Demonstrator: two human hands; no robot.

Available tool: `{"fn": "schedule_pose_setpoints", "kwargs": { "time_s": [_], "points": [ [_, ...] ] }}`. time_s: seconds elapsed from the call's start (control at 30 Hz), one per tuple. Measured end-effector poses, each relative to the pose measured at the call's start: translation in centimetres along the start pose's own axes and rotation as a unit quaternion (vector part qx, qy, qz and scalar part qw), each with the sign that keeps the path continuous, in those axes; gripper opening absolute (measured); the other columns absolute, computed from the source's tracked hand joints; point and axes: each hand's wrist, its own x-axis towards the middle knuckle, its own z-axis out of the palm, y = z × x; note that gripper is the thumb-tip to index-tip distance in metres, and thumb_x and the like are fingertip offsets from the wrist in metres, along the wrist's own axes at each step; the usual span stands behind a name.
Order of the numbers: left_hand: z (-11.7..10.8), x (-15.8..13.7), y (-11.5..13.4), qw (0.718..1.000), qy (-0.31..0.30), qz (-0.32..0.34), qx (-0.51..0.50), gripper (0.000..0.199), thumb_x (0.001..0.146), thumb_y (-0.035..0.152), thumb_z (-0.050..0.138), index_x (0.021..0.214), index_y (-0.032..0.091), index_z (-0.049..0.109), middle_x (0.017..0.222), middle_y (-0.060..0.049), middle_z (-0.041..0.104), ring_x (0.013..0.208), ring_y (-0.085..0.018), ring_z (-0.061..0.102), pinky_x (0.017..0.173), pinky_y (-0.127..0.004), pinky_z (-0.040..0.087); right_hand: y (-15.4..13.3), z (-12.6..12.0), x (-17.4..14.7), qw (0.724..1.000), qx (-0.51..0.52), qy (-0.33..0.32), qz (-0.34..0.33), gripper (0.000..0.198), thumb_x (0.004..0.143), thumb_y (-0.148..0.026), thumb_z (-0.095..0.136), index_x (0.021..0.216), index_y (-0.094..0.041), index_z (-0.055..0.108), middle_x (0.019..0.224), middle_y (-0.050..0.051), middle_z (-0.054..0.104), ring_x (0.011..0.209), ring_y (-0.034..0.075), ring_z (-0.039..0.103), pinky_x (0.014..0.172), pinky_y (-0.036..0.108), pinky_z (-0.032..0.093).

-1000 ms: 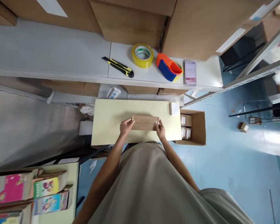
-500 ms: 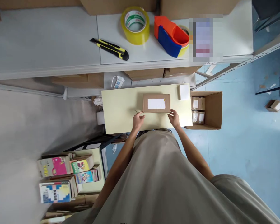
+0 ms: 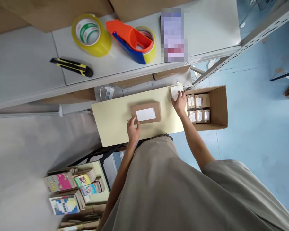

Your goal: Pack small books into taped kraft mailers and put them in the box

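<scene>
A closed brown cardboard box (image 3: 157, 112) with a white label (image 3: 145, 114) on top lies on the pale yellow table (image 3: 110, 118). My left hand (image 3: 133, 131) is at its near left corner, thumb and fingers apart; it seems to touch the edge. Farther right, my right hand (image 3: 180, 102) reaches over a small white stack, likely paper labels (image 3: 175, 91), near the table's right end. Its thumb and fingers are spread at the stack's near edge, and I see no clear grip. The fingertips partly cover the stack.
Right of the table stands an open carton (image 3: 219, 107) holding several small labelled boxes. The shelf (image 3: 33, 64) ahead carries a utility knife (image 3: 72, 67), a yellow tape roll (image 3: 91, 35), a tape dispenser (image 3: 132, 41) and a blurred-out object (image 3: 172, 35). Books (image 3: 65, 205) stand at lower left.
My right hand has left the box's right corner and moved right to the white stack. My left hand stays by the left corner. The view has shifted and tilted.
</scene>
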Motion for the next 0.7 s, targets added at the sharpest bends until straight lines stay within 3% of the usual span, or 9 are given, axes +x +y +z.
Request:
{"fn": "schedule_pose_setpoints", "kwargs": {
  "time_s": [0.1,0.23,0.57,0.7],
  "points": [
    [0.7,-0.5,1.5,0.999,0.005,0.035,0.018,0.041,0.106,0.027,0.063,0.145,0.024,0.073,0.154,-0.018,0.075,0.152,-0.035,0.067,0.138,-0.057,0.05,-1.1,0.9,2.7,0.998,-0.033,-0.011,0.052,0.076,0.108,-0.029,0.072,0.173,-0.003,0.044,0.183,0.035,0.041,0.17,0.042,0.042,0.138,0.057,0.039],
    [0.7,-1.1,2.1,0.998,0.015,0.049,0.034,0.04,0.106,0.03,0.062,0.144,0.023,0.074,0.152,-0.019,0.076,0.15,-0.035,0.068,0.136,-0.057,0.052,-1.5,2.1,3.5,0.997,-0.017,-0.015,0.08,0.073,0.109,-0.028,0.069,0.174,-0.004,0.045,0.184,0.032,0.044,0.169,0.039,0.046,0.138,0.054,0.041],
    [1.2,-0.4,2.9,0.999,-0.001,0.043,0.007,0.038,0.105,0.036,0.066,0.14,0.023,0.074,0.153,-0.019,0.076,0.151,-0.036,0.068,0.135,-0.06,0.053,-0.3,2.6,2.7,0.998,0.03,0.007,0.045,0.059,0.113,-0.033,0.059,0.167,-0.009,0.055,0.186,0.03,0.045,0.171,0.038,0.049,0.139,0.058,0.044],
    [1.4,-0.2,3.7,0.997,-0.014,0.068,-0.016,0.038,0.107,0.041,0.066,0.14,0.023,0.075,0.152,-0.018,0.077,0.147,-0.034,0.072,0.13,-0.058,0.058,0.2,1.5,2.4,0.997,0.07,0.037,0.021,0.044,0.116,-0.037,0.054,0.15,-0.013,0.068,0.179,0.028,0.054,0.165,0.038,0.057,0.136,0.058,0.049]
  ]
}}
